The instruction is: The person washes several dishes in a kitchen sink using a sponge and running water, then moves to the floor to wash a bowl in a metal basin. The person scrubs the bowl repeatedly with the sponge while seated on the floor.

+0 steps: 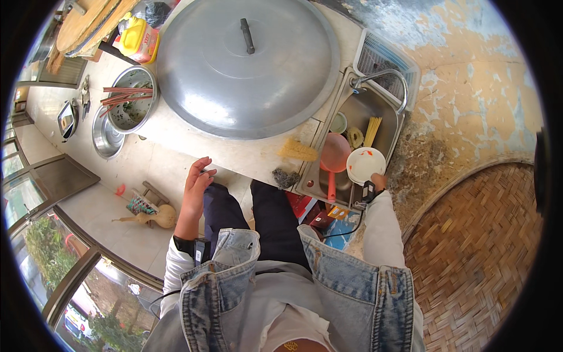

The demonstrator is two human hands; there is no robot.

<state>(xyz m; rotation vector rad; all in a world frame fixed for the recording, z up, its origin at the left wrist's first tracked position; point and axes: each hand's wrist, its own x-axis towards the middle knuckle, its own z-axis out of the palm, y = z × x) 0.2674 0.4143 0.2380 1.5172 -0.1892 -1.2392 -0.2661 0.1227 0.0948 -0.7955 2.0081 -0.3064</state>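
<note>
In my right hand [379, 182] is a white bowl with orange-red marks [366, 165], held by its near rim over the steel sink [391, 125]. Beside the bowl, a pink long-handled ladle or dipper [334, 154] lies across the sink. A bundle of yellow sticks [373, 131], a coiled yellowish scrubber [354, 137] and a pale green bowl [338, 122] are further back in the basin. My left hand [198, 179] is raised off the counter's front edge, fingers apart and somewhat bent, with nothing seen in it.
A huge metal lid [246, 83] covers the counter's middle. A loofah-like scrubber [297, 150] and a dark scouring pad [285, 178] lie left of the sink. Behind the faucet [402, 83] stands a plastic basket [367, 53]. A pot with chopsticks [149, 110] is at left; a woven tray [475, 246] stands right.
</note>
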